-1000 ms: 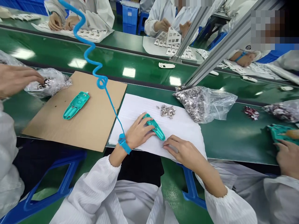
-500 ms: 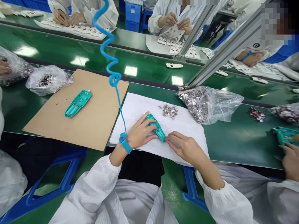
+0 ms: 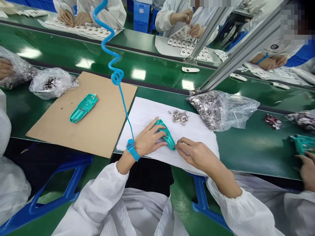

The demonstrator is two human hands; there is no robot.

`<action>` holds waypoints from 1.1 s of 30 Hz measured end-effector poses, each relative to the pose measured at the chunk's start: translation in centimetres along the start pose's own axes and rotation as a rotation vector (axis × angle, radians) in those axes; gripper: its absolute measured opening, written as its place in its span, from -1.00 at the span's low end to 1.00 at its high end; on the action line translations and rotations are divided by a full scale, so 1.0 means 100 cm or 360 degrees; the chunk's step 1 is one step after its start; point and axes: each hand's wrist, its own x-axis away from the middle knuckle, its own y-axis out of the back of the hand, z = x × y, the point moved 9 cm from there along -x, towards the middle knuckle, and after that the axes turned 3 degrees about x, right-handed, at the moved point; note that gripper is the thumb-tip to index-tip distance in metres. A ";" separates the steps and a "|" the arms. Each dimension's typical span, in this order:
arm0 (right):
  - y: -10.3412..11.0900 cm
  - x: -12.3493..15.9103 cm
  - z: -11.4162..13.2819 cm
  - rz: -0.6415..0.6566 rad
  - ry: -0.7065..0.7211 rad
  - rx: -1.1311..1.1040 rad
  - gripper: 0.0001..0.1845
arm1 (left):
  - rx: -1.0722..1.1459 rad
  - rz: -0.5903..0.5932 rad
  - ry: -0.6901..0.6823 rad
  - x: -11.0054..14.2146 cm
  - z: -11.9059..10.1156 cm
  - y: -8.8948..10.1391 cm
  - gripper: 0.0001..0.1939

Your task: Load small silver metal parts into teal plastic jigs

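A teal plastic housing shell (image 3: 168,137) lies slanted on the white foam sheet (image 3: 137,113). My left hand (image 3: 149,138) grips its upper part, fingers across the top and thumb along the near side. At the shell's lower end, the fingertips of my right hand (image 3: 194,151) are pinched together; whatever is between them is too small to make out. Just beyond the shell sits a small pile of shiny metal pieces (image 3: 180,116). A blue wrist strap (image 3: 133,150) with a coiled cord (image 3: 113,60) circles my left wrist.
Left, a brown board (image 3: 105,137) carries another teal shell (image 3: 83,108). A plastic bag of metal pieces (image 3: 209,109) stands at the back right, near a slanted metal post (image 3: 233,54). A co-worker's hand (image 3: 307,170) is at far right. Beyond runs a green conveyor belt (image 3: 98,52).
My hands keep almost the same hold on the shell. The white part on the belt has shifted right. A co-worker across the belt has raised one hand from a sheet.
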 end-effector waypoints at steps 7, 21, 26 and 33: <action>0.001 -0.001 0.001 0.0027 0.0011 -0.0003 -0.71 | -0.0005 0.0018 0.0032 0.001 0.002 -0.002 -0.69; -0.001 -0.002 -0.001 0.0086 0.0012 -0.0019 -0.71 | -0.0006 0.0029 0.0007 0.001 0.003 -0.004 -0.68; -0.003 -0.002 -0.003 0.0145 0.0024 -0.0073 -0.72 | 0.0005 0.0044 -0.0014 0.000 0.001 -0.003 -0.68; -0.005 -0.002 -0.002 0.0180 0.0041 -0.0051 -0.71 | -0.0004 0.0067 -0.0025 0.001 0.001 -0.005 -0.67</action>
